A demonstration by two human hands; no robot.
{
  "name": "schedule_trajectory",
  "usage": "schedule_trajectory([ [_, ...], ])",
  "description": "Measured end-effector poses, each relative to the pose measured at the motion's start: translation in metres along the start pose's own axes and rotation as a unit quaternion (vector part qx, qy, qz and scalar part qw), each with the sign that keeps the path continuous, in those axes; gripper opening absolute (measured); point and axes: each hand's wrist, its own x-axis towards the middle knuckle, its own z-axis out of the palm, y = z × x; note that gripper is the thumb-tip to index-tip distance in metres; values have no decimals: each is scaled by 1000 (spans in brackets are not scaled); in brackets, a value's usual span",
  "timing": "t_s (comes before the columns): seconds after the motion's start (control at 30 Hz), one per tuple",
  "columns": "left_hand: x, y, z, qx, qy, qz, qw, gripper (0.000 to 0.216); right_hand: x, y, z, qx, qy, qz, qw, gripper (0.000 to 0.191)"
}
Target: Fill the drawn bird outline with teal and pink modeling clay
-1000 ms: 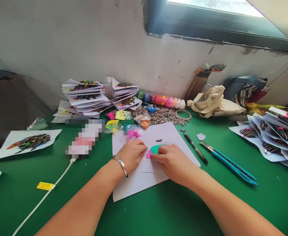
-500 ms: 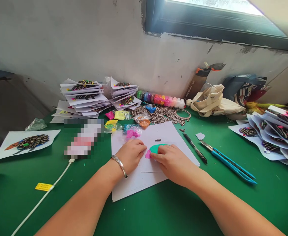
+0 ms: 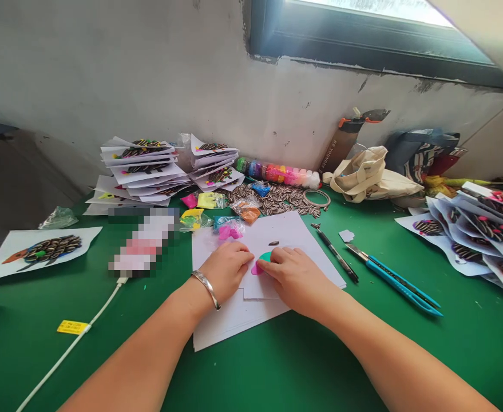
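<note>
My right hand [image 3: 296, 280] lies over a small white card [image 3: 260, 292], fingers curled and index fingertip pressing a flattened piece of pink clay [image 3: 255, 269]. Beside the pink, a rounded patch of teal-green clay [image 3: 266, 256] shows in part; the knuckles hide the rest. At the card's left edge rests my left hand [image 3: 225, 268], its fingers bent and close together, holding the card against larger white sheets [image 3: 217, 332]. A silver bangle circles the left wrist. Just above the green clay lies a single striped sunflower seed [image 3: 273, 243].
Clay bags [image 3: 229, 230] and a seed pile [image 3: 292, 197] lie behind the sheets. To the right are a pen [image 3: 336, 252] and a blue cutter knife [image 3: 399, 281]. Stacked seed pictures [image 3: 148, 171] stand at back left, others [image 3: 470, 229] at right. A white cable [image 3: 71, 349] crosses the left.
My right fingers have shifted over the clay and cover more of the pink and green pieces. My left hand stays at the card's edge. The whole view has moved slightly.
</note>
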Motion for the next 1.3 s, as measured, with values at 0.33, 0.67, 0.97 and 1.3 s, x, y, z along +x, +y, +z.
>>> schedule_trajectory([
  [0.33, -1, 1, -1, 3, -1, 1, 1000, 26, 2, 0, 2, 8, 0, 5, 1000, 22],
  [0.67, 0, -2, -1, -2, 3, 7, 1000, 28, -2, -10, 0, -14, -17, -25, 999, 31],
  [0.97, 0, -1, 0, -4, 5, 5, 1000, 27, -6, -11, -6, 29, -28, -28, 999, 37],
  [1.3, 0, -1, 0, -6, 4, 1, 1000, 27, -8, -8, -7, 45, -33, -48, 997, 30],
])
